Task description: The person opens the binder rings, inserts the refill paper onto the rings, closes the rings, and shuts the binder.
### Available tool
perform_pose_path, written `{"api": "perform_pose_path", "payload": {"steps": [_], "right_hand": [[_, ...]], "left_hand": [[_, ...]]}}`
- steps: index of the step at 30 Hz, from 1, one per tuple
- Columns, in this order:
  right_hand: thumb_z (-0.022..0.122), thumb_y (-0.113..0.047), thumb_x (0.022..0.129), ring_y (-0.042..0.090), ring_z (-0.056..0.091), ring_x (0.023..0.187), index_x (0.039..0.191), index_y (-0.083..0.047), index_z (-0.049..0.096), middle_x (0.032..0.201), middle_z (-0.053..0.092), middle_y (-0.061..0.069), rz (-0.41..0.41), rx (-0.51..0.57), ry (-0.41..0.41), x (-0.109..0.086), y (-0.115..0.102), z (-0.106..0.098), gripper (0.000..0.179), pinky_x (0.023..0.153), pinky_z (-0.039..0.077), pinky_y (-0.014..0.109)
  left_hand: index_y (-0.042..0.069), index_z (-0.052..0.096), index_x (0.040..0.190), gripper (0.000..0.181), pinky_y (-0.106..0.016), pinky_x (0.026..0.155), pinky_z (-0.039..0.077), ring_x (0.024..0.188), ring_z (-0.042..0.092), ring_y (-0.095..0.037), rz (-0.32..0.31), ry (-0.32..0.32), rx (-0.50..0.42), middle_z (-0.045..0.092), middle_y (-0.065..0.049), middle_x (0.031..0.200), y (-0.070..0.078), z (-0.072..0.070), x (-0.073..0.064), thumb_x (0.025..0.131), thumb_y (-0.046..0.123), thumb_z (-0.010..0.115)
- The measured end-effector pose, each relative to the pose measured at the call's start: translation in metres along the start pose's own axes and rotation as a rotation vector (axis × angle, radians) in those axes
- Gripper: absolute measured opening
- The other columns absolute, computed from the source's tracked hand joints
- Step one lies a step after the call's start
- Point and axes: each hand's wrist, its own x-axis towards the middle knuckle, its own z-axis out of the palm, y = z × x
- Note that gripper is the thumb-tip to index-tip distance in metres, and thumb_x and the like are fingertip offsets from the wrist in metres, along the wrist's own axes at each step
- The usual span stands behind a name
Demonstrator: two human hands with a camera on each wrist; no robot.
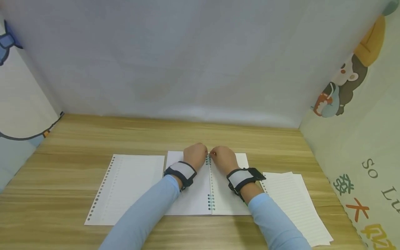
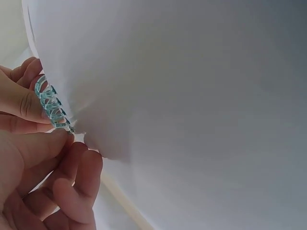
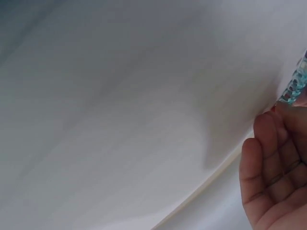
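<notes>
An open loose-leaf notebook (image 1: 193,201) lies flat on the table, white pages on both sides of a spine of teal, see-through binder rings (image 1: 211,202). At the far end of that spine, my left hand (image 1: 196,155) pinches the rings from the left, fingertips close to the page edge. Opposite it, my right hand (image 1: 224,159) pinches the same end from the right, the two hands nearly meeting. The left wrist view shows several clear teal binder rings (image 2: 52,106) between the fingers of both hands. Part of the spine's far end is hidden by the fingers.
Left of the notebook lies a punched white sheet (image 1: 134,187). A fanned pile of lined, punched sheets (image 1: 290,198) lies on the right, partly under the right forearm. The wood-grain table (image 1: 140,132) meets a pale wall (image 1: 187,69) at the back.
</notes>
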Motion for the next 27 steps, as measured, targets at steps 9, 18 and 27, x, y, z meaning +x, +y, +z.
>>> {"api": "perform_pose_path", "payload": {"steps": [9, 18, 27], "right_hand": [[0.063, -0.017, 0.103, 0.030, 0.075, 0.105, 0.107, -0.002, 0.079, 0.109, 0.080, 0.014, 0.009, 0.006, -0.008, -0.0010, -0.0011, -0.0018, 0.022, 0.093, 0.059, 0.043], [0.062, -0.016, 0.104, 0.031, 0.074, 0.108, 0.109, -0.001, 0.078, 0.112, 0.079, 0.015, 0.009, 0.009, -0.010, -0.0005, -0.0030, 0.0000, 0.023, 0.096, 0.058, 0.043], [0.062, -0.015, 0.104, 0.031, 0.074, 0.110, 0.110, -0.001, 0.078, 0.112, 0.079, 0.015, 0.032, 0.034, -0.017, -0.0020, -0.0028, -0.0003, 0.022, 0.097, 0.058, 0.043]], "left_hand": [[0.006, 0.080, 0.093, 0.025, -0.031, 0.065, 0.057, 0.064, 0.056, -0.013, 0.022, 0.026, 0.010, 0.077, -0.006, 0.083, -0.0015, 0.0034, 0.0010, 0.104, 0.018, 0.061], [0.006, 0.080, 0.091, 0.025, -0.034, 0.070, 0.059, 0.068, 0.062, -0.016, 0.005, 0.018, -0.017, 0.078, -0.007, 0.085, -0.0023, -0.0015, -0.0021, 0.104, 0.018, 0.061], [0.007, 0.080, 0.094, 0.024, -0.031, 0.068, 0.057, 0.070, 0.063, -0.015, -0.001, -0.002, 0.012, 0.078, -0.006, 0.088, -0.0015, -0.0020, -0.0034, 0.104, 0.019, 0.061]]}}
